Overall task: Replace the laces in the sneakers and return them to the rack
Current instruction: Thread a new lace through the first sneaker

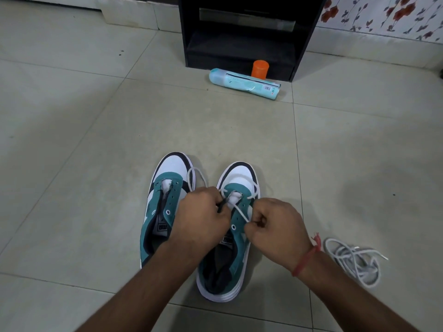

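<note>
Left hand: we pinch the white cotton lace.
Right hand: pinches same lace over right teal-and-white sneaker.

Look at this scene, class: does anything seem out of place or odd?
Yes. A pale blue spray can lies on its side on the floor before the black rack, with its orange cap off and standing behind it. A loose lace lies tangled on the tiles, right of the sneakers.

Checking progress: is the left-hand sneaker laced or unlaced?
Unlaced: the left-hand sneaker shows bare eyelets, no lace across its tongue.
</note>
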